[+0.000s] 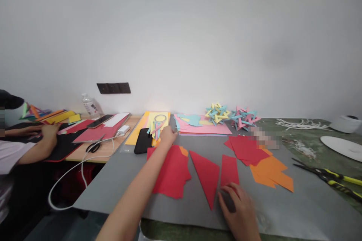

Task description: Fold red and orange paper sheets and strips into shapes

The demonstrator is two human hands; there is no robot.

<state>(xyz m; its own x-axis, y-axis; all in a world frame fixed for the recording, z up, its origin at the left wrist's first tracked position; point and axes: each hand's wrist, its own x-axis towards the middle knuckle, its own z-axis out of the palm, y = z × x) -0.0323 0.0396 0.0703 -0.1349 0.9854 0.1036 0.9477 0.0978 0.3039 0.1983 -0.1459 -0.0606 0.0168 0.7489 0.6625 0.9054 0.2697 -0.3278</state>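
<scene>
My left hand (169, 136) stretches forward to the yellow sheets near the wall, beside a bundle of thin coloured paper strips (155, 130). Its fingertips are mostly hidden behind the hand, so I cannot see what they hold. My right hand (239, 209) rests low on the grey mat, fingers curved and thumb apart. Its fingertips touch the lower end of a red paper rectangle (229, 169). Left of that lies a long red paper triangle (208, 177). A stack of red sheets (172, 175) sits beneath my left forearm.
A black phone (143, 141) lies by the strips. Folded paper stars (217, 113) stand near the wall. Red (249, 150) and orange paper (271, 171) lie right, with yellow-handled pliers (328, 177) beyond. A co-worker's hands (48, 135) work at the left table; a white cable (82, 173) hangs between.
</scene>
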